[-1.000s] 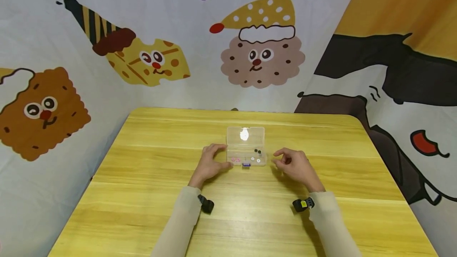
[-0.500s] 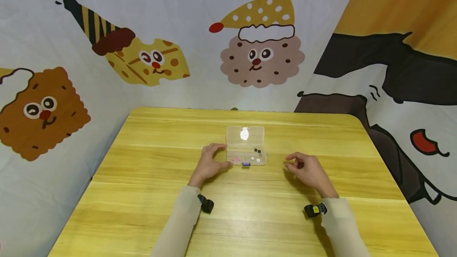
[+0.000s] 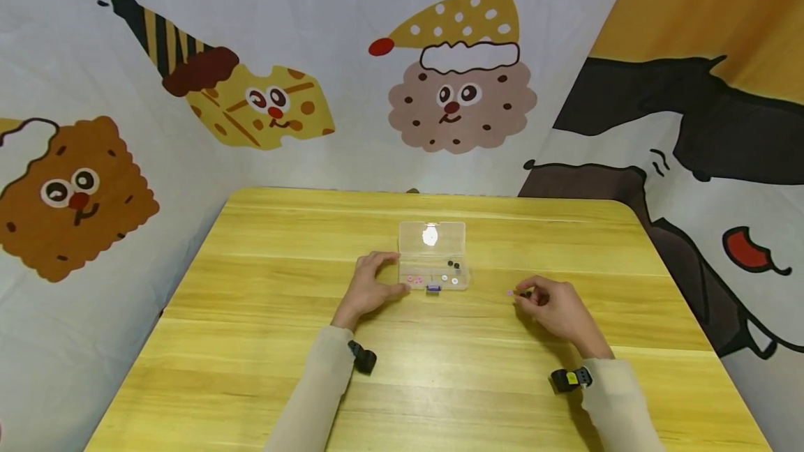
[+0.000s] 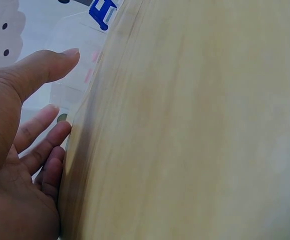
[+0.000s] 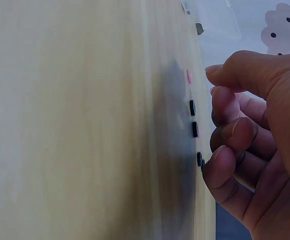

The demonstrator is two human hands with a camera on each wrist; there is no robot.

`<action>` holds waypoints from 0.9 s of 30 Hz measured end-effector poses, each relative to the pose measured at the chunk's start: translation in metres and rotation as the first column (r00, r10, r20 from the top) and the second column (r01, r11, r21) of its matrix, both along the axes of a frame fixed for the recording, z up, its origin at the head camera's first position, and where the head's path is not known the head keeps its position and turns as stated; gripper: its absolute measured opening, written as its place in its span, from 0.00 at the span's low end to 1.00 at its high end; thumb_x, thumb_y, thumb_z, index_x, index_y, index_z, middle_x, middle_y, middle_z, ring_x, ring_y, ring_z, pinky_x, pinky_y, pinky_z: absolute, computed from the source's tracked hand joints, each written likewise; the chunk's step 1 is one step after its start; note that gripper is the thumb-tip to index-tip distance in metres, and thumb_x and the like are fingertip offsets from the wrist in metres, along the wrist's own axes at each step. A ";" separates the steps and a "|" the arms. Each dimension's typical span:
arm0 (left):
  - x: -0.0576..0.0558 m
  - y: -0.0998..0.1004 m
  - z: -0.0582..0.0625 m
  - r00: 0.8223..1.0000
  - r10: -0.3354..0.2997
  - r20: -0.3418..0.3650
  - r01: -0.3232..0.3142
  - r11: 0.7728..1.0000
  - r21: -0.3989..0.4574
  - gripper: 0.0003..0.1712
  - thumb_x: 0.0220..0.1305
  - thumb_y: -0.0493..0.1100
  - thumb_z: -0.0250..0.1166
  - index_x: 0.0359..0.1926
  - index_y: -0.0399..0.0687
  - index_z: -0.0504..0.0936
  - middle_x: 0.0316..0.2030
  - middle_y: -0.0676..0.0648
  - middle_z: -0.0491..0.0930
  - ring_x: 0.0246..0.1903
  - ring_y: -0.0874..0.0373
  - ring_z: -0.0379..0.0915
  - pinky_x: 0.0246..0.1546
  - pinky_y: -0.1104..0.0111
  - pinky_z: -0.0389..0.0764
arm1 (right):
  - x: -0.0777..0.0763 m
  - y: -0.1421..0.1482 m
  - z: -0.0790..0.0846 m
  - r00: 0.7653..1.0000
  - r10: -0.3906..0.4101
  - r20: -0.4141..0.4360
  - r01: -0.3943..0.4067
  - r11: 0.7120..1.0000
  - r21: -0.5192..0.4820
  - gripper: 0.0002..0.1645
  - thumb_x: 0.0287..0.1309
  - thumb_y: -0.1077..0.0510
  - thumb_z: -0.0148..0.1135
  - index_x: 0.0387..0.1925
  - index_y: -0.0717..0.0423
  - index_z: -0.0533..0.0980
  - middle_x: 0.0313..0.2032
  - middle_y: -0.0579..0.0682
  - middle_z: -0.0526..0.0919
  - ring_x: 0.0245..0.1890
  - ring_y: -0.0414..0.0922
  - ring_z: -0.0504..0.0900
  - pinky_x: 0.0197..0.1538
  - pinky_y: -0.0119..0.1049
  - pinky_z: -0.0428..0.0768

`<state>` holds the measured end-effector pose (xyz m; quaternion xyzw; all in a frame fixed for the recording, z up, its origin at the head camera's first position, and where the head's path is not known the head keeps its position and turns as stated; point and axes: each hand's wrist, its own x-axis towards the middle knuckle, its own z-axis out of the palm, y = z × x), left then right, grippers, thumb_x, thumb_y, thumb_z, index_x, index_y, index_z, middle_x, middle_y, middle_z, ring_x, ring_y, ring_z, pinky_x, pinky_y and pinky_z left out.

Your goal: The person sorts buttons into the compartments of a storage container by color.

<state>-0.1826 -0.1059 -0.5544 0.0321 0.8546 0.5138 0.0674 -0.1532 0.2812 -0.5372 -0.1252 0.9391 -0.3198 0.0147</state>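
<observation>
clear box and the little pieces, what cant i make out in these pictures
Clear box: right wrist view, cut off by the top edge.
Blue latch: left wrist view, cut off by the top edge.
Pieces inside: head view, too small to identify.
Loose dark pieces: head view, partly covered by the right hand; right wrist view, lowest seem to overlap, count unclear.

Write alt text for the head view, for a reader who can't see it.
A person's left hand grips the left end of an open clear box on a wooden table. It holds tiny pink pieces, white pieces and black pieces. To its right, the right hand is near a loose pink piece; behind is a cartoon backdrop.
</observation>
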 end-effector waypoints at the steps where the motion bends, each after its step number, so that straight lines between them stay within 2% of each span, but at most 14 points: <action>1: 0.000 0.000 0.000 1.000 0.000 0.000 0.000 1.000 0.000 0.39 0.52 0.46 0.81 0.66 0.55 0.78 0.65 0.50 0.75 0.69 0.49 0.59 0.74 0.47 0.62 | 0.000 0.001 0.000 1.000 0.000 -0.004 0.000 1.000 0.008 0.10 0.63 0.54 0.71 0.44 0.51 0.83 0.22 0.41 0.78 0.19 0.35 0.72 0.26 0.30 0.72; 12: 0.000 0.000 0.001 1.000 -0.008 -0.003 0.008 1.000 0.003 0.39 0.52 0.47 0.81 0.66 0.54 0.78 0.65 0.50 0.75 0.69 0.48 0.59 0.74 0.46 0.62 | 0.002 0.010 -0.003 1.000 0.001 -0.008 -0.001 0.998 0.059 0.07 0.64 0.57 0.70 0.43 0.52 0.84 0.24 0.41 0.78 0.22 0.34 0.71 0.28 0.29 0.70; 27: -0.001 0.000 0.001 1.000 -0.008 0.001 0.008 1.000 -0.003 0.39 0.52 0.47 0.81 0.66 0.54 0.77 0.65 0.50 0.75 0.68 0.49 0.59 0.74 0.46 0.62 | -0.004 0.013 0.000 1.000 -0.013 0.006 0.012 0.994 0.106 0.06 0.63 0.56 0.70 0.42 0.50 0.84 0.25 0.40 0.81 0.23 0.34 0.73 0.29 0.29 0.71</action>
